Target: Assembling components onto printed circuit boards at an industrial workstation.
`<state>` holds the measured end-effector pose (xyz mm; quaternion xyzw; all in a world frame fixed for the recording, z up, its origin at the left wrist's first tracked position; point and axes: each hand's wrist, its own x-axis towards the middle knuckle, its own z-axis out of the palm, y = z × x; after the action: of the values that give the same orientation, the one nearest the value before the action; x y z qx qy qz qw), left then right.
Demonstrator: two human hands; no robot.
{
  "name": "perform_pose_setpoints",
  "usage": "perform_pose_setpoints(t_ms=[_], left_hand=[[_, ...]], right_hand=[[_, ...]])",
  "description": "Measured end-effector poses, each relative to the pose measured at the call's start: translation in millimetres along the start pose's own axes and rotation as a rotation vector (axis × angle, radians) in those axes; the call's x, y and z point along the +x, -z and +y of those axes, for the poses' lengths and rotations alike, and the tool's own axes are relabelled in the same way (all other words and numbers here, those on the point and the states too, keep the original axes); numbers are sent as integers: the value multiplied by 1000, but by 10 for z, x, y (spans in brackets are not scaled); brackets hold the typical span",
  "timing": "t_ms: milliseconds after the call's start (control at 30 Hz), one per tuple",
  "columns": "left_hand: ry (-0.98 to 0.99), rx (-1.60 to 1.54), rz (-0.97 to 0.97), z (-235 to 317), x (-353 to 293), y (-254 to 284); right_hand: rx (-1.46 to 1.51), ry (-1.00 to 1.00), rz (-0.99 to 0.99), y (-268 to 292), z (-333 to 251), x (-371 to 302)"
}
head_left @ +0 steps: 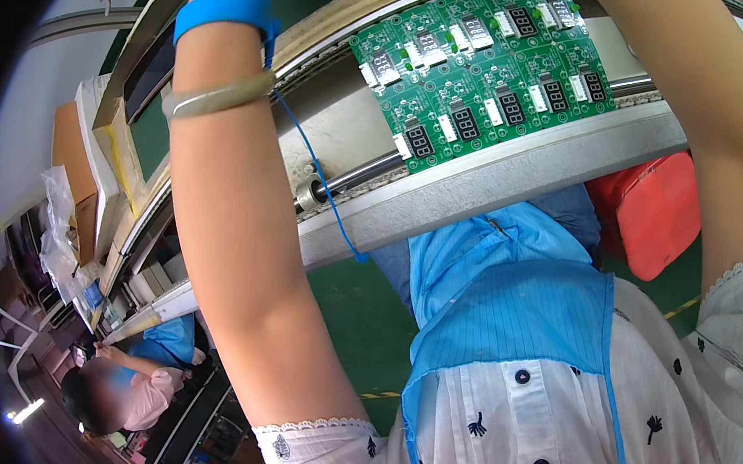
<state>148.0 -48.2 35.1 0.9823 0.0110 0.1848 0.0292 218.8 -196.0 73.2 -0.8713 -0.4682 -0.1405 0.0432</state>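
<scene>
- The green circuit-board panel (486, 68) lies flat on the conveyor rail (512, 181), between both raised forearms.
- Both hands reach beyond the panel, out of frame; their grip cannot be told.
- Best to keep the blue wrist-strap cord (313, 161), hanging just left of the panel, off its components.

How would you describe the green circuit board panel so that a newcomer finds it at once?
Start at the long grey conveyor line running across the picture between the person's two raised forearms. On its rails lies the circuit board panel, flat and green. It alone carries two rows of small black number displays with white connectors beside them.
</scene>
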Motion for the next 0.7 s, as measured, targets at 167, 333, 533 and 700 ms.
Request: perform_pose_setpoints(t_ms=[167,333,533,700], left_hand=[[40,-109,-55,94,20,-77],[-38,-83,62,-10,19,-157],[-45,69,69,-174,14,-317],[-45,70,107,-150,14,-384]], right_hand=[[367,77,-604,226,132,183],[17,-34,35,-430,16,53],[184,-7,194,-427,7,-53],[357,42,319,-383,112,-215]])
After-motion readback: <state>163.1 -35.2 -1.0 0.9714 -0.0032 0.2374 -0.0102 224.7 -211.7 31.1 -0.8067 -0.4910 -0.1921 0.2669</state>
